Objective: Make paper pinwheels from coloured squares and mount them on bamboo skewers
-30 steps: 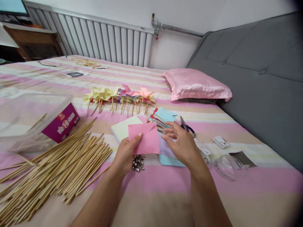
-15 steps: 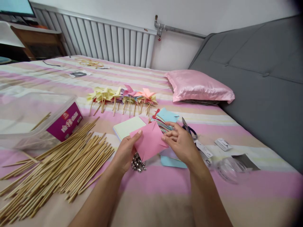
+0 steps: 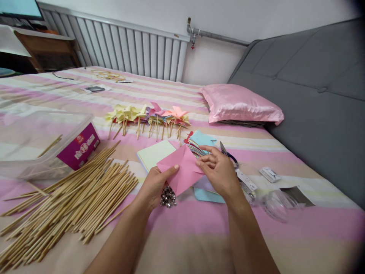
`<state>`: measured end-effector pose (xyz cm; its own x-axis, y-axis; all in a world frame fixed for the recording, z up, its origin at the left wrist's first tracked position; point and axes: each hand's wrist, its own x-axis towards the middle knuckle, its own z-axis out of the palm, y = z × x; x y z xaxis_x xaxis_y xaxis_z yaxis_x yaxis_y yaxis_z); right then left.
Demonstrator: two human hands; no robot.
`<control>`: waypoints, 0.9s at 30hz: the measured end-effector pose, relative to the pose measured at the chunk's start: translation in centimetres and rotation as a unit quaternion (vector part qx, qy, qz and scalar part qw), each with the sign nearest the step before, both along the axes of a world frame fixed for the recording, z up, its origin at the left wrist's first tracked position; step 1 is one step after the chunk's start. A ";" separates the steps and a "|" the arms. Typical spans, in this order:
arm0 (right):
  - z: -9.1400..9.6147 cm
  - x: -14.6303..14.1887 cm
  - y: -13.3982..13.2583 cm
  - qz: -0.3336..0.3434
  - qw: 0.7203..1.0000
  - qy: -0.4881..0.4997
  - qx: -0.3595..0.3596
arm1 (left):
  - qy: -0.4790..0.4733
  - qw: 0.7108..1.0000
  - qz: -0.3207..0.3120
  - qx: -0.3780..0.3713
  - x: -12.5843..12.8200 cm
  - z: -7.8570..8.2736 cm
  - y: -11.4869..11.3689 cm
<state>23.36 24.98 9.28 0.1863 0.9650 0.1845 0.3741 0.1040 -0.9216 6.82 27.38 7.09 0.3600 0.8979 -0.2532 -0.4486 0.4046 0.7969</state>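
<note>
Both hands hold one pink paper square (image 3: 182, 169) just above the striped bed. My left hand (image 3: 155, 185) pinches its left corner with the thumb on top. My right hand (image 3: 220, 171) grips its right edge with bent fingers. The sheet is turned like a diamond. Under it lie a small heap of shiny metal pins (image 3: 167, 197), a yellow paper stack (image 3: 154, 153) and a light blue sheet (image 3: 208, 195). A stack of mixed coloured cut papers (image 3: 199, 145) sits just beyond my right hand.
A big pile of bamboo sticks (image 3: 68, 205) lies at the left, beside a clear plastic box (image 3: 42, 144) with a purple label. Finished paper pinwheels (image 3: 148, 116) lie in a row further back. Scissors (image 3: 228, 154), a clear lid (image 3: 273, 205) and a pink pillow (image 3: 242, 104) are at the right.
The pink square has turned from flat and level to a diamond tilt, and my right hand has moved from hovering beside it to gripping its right edge.
</note>
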 end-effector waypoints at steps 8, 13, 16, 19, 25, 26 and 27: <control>-0.2 0.0 0.1 -0.002 1.000 0.000 0.000 | 0.020 1.000 -0.012 -0.001 -0.1 -0.3 0.1; 0.0 -0.1 0.0 0.033 0.995 0.081 -0.048 | 0.020 0.999 -0.025 0.008 0.0 -0.3 0.0; 0.1 -0.3 0.0 0.041 0.993 0.090 -0.059 | 0.024 0.999 -0.042 0.021 0.1 -0.1 -0.2; 0.1 -0.4 0.0 0.044 0.993 0.094 -0.049 | 0.021 0.998 -0.041 0.034 0.0 0.1 -0.3; 0.1 -0.2 -0.1 0.049 0.995 0.082 -0.028 | 0.009 0.999 -0.026 0.040 -0.1 0.2 -0.4; 0.0 -0.2 -0.1 0.049 0.996 0.075 -0.024 | 0.008 0.999 -0.026 0.037 -0.1 0.1 -0.4; 0.0 -0.1 -0.1 0.049 0.996 0.069 -0.021 | 0.007 0.999 -0.023 0.034 -0.1 0.0 -0.3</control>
<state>23.22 24.91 9.29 0.1125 0.9861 0.1225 0.2341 0.0935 -0.9677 6.76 27.05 7.11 0.3975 0.8961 -0.1973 -0.4200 0.3689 0.8292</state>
